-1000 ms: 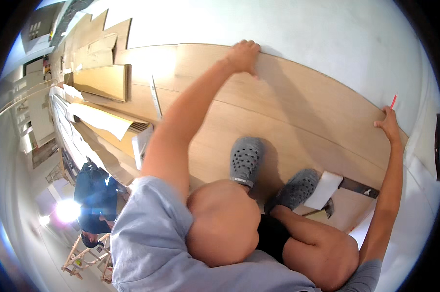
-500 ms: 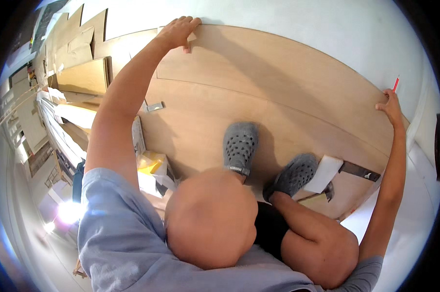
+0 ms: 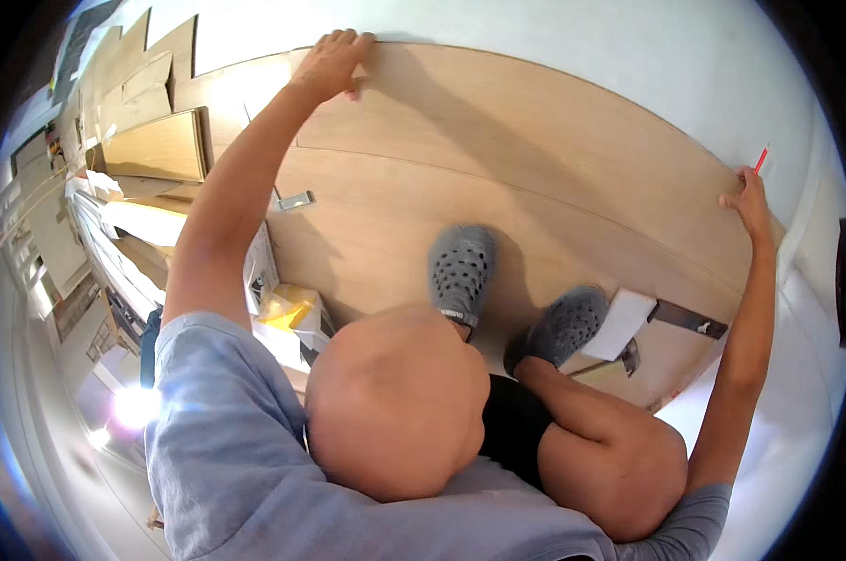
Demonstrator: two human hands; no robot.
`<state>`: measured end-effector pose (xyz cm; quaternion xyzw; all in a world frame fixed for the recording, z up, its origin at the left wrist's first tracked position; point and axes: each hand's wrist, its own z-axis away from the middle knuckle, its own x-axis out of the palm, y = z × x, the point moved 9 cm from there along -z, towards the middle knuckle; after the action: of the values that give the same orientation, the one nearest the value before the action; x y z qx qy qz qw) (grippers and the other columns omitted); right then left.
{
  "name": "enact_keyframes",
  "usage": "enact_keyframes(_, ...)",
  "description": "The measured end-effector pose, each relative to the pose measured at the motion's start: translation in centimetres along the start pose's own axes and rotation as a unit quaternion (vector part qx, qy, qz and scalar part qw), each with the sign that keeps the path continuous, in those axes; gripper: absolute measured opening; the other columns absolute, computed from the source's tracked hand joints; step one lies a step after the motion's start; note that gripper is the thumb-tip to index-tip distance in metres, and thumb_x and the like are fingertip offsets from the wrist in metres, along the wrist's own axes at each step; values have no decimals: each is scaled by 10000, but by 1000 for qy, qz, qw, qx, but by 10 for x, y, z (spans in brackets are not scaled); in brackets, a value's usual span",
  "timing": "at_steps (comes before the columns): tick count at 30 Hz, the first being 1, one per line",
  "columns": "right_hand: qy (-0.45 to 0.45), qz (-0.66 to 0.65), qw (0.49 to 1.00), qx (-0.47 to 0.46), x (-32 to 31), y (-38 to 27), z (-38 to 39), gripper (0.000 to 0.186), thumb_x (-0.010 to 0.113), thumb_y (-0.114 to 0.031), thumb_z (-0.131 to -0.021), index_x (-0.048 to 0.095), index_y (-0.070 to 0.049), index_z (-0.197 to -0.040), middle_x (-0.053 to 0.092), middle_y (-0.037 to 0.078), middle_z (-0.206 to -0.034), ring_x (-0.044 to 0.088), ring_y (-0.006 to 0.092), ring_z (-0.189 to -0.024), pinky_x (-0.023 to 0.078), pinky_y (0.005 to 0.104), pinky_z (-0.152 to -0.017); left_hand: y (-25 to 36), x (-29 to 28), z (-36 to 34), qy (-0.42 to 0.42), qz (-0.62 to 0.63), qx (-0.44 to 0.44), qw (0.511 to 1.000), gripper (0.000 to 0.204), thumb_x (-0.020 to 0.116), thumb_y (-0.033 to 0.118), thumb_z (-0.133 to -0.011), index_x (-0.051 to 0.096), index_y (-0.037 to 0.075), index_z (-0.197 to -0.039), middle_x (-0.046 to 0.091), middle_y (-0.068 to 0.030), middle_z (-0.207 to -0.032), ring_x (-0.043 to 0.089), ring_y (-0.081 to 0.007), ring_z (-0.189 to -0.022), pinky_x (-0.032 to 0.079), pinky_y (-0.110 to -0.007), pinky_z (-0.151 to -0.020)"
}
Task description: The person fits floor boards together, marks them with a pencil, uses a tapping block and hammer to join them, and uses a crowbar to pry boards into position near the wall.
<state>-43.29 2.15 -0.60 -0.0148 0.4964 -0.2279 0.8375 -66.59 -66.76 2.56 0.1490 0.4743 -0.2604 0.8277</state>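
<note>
While the right hand (image 3: pixel 751 208), gripping a red pencil (image 3: pixel 760 160), stays at the right end of the wooden plank (image 3: pixel 535 117), the left hand (image 3: pixel 332 67) has moved leftward, fingers spread over the far edge; the plank between them now seems steadied near both ends. Marks on the grey shoe (image 3: pixel 463 262), below both hands, are too small for reading.

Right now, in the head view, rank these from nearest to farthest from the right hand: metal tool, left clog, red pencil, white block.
1. Red pencil: held in the right hand.
2. White block: beside the right clog.
3. Left clog: left of the block.
4. Metal tool: farthest left, on the floorboards.
</note>
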Motion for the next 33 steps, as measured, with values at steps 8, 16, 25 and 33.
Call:
enact_keyframes(8,5,-11,1000,-5,3,25,4,722,847,-210,-657,556,-23,-1290,575,191,-1302,529,354,-1255,430,429,-1086,1,3,-4,27,9,3,1000,967,917,32,-555,489,97,-1420,598,-80,-1286,529,-305,-1269,447,-437,-1124)
enact_keyframes(16,4,19,1000,-17,-1,16,7,693,872,-230,-669,568,-26,-1257,581,188,-1303,538,357,-1228,453,442,-1048,10,-1,-16,16,10,22,1000,938,913,23,-557,498,79,-1396,588,-90,-1326,505,-311,-1303,422,-450,-1147)
enact_keyframes(25,28,2,1000,-11,-12,-15,14,686,885,-284,-647,608,10,-1201,634,212,-1154,595,361,-1103,484,433,-957,94,-11,-41,21,106,55,993,836,942,254,-589,562,40,-1303,616,-123,-1304,546,-339,-1242,433,-470,-1123)
enact_keyframes(33,-28,-44,998,-16,-7,-11,10,610,852,-269,-649,635,9,-1147,678,197,-1096,599,380,-1128,482,447,-980,197,-22,-67,-18,96,76,992,794,888,199,-573,560,-8,-1266,636,-184,-1240,549,-393,-1227,460,-453,-1029)
